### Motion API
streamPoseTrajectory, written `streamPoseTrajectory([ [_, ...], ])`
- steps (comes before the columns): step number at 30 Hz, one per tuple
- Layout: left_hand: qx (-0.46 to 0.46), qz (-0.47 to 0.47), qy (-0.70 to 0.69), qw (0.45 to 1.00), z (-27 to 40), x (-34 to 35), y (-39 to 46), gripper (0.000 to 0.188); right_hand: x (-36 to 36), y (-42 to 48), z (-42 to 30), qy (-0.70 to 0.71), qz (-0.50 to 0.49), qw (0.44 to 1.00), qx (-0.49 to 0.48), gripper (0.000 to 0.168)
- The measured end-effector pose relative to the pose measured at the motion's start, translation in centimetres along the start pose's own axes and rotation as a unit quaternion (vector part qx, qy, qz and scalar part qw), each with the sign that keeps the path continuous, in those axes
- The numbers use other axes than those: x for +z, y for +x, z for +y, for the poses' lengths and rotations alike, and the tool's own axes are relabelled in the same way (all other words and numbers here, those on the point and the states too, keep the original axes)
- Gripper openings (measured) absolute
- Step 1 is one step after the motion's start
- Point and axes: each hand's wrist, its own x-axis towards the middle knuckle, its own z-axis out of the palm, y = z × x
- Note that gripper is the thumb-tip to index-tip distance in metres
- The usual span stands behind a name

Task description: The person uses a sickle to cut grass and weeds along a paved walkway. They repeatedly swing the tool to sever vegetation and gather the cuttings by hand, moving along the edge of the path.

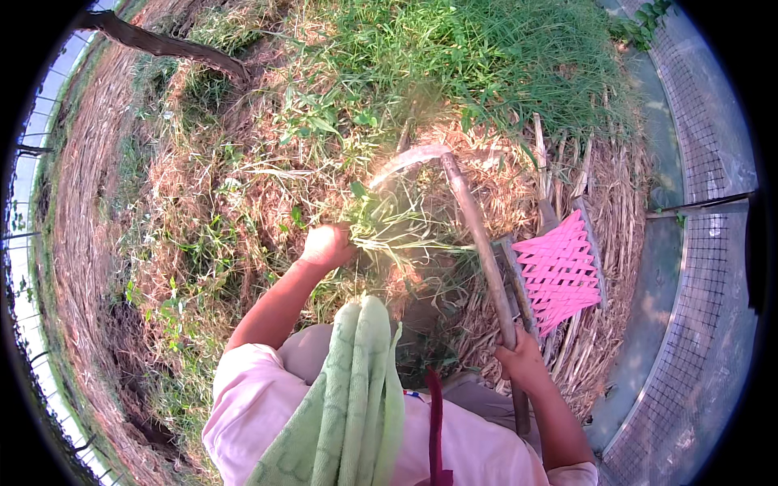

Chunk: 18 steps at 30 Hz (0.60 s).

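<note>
My left hand [329, 245] is closed around a bunch of cut or pulled grass [383, 234], whose pale stems fan out to the right. Low on the wooden handle [480, 237] of a sickle, my right hand [521, 358] keeps its grip. The curved sickle blade [408, 161] points left, above the bunch and apart from my left hand. Blurred dust or loose bits hang around the blade and grass. A green towel [355, 376] hangs down in front of my chest and covers part of the ground.
A low stool with a woven pink seat [559, 273] stands close to the right of the handle. Tall green grass [486, 54] grows ahead. A leaning trunk [164, 45] rises at the upper left. Dry stalks [614, 243] and mesh netting [699, 273] run along the right.
</note>
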Motion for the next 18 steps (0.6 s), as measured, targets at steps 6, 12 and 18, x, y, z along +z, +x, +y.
streamPoseTrajectory([
  [6, 0.218, -0.038, -0.022, 0.975, 2.5, 2.1, -2.1, 0.030, -0.9, 2.1, -4.2, 0.246, 0.073, 0.963, -0.086, 0.013],
  [12, 0.426, -0.231, 0.032, 0.874, 9.1, 5.0, -2.6, 0.026, -1.7, 0.5, -3.0, 0.222, 0.128, 0.962, -0.097, 0.013],
  [18, 0.272, -0.048, 0.164, 0.947, 9.4, 2.4, 6.4, 0.038, -1.8, -0.7, -1.1, 0.247, 0.152, 0.953, -0.084, 0.017],
])
